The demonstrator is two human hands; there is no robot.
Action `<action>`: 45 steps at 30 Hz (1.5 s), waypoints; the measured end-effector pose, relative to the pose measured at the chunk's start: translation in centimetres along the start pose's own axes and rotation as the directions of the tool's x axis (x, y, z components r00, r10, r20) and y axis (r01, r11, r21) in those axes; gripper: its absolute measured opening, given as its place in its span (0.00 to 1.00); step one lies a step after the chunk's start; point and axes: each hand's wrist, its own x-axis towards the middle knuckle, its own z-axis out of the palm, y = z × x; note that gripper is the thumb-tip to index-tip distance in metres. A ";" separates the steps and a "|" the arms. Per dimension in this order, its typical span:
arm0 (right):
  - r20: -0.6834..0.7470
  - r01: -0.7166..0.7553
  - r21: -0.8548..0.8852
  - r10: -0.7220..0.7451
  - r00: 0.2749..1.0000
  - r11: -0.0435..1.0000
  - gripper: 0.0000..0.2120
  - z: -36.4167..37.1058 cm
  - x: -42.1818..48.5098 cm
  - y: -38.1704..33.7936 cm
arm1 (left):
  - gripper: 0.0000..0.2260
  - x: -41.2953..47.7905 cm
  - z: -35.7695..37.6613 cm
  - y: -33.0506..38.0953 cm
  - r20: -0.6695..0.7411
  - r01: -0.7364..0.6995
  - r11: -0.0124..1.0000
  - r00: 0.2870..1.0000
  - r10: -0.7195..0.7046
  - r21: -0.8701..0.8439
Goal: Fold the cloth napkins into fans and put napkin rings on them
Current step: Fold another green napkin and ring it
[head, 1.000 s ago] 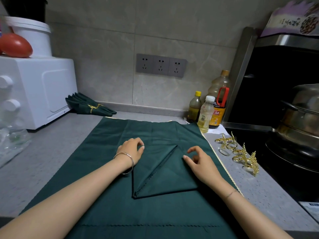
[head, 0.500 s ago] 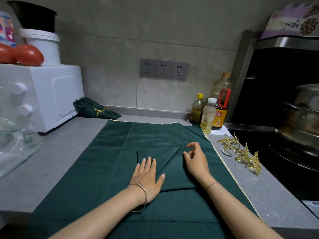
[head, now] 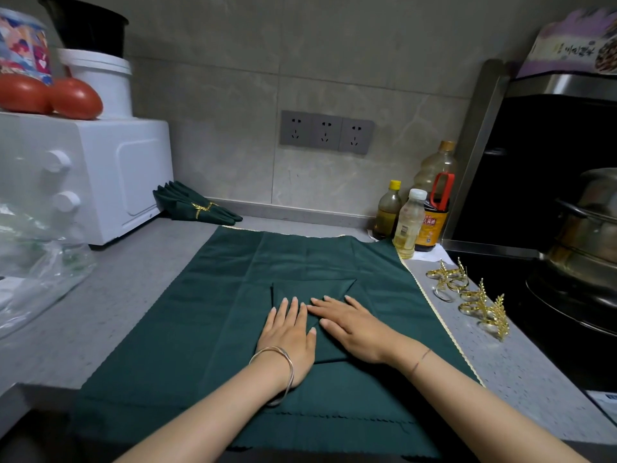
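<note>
A dark green napkin (head: pixel 310 289), folded into a small flat shape, lies in the middle of a larger green cloth (head: pixel 207 329) spread over the counter. My left hand (head: pixel 288 332) presses flat on its left half, fingers straight. My right hand (head: pixel 354 325) lies flat on its right half, fingertips meeting the left hand's. Several gold leaf-shaped napkin rings (head: pixel 467 295) sit on the counter to the right of the cloth. Finished fan-folded green napkins with a gold ring (head: pixel 197 207) lie at the back left, by the wall.
A white oven (head: pixel 100 175) stands at the left with red objects and a white bucket (head: pixel 100 81) on top. A clear plastic bag (head: pixel 36 262) lies in front of it. Bottles (head: pixel 414 215) stand at the back right. A black stove with a steel pot (head: pixel 587 235) is at the right.
My left hand opened and slid from the napkin's upper left down onto it. My right hand flattened from a pinch and now lies on the napkin beside the left one.
</note>
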 end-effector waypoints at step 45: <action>-0.141 -0.026 0.209 0.056 0.988 0.978 0.11 -4.0 -5.5 4.8 | 0.21 -0.6 -0.1 -0.7 -0.039 -0.096 0.976 0.995 0.090 -0.193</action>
